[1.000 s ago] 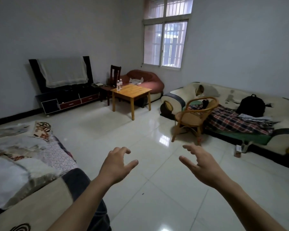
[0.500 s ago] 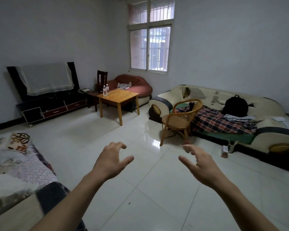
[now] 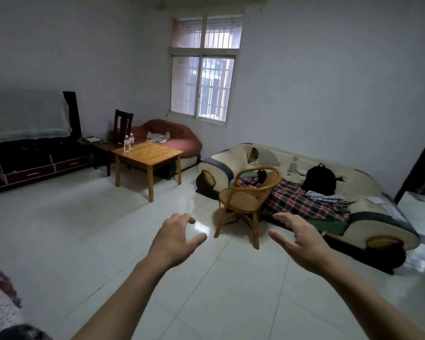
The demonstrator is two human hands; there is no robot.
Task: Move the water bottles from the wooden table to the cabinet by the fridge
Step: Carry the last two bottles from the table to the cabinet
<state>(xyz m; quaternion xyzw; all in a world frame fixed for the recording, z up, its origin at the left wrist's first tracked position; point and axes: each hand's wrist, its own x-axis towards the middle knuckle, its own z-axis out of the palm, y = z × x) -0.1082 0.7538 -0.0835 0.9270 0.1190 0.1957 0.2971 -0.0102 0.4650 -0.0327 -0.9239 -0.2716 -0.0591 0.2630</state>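
Two water bottles (image 3: 128,143) stand together at the far corner of the wooden table (image 3: 149,155); both hands, left (image 3: 173,239) and right (image 3: 302,241), hover empty, fingers loosely spread

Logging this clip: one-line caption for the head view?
Both hands empty, left hand and right hand; two water bottles on wooden table.

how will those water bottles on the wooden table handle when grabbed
The water bottles stand tall and narrow near the wooden table's corner, so probably tippy. Clear thin plastic likely flexes and feels slick. Fill level, hence weight, unclear.
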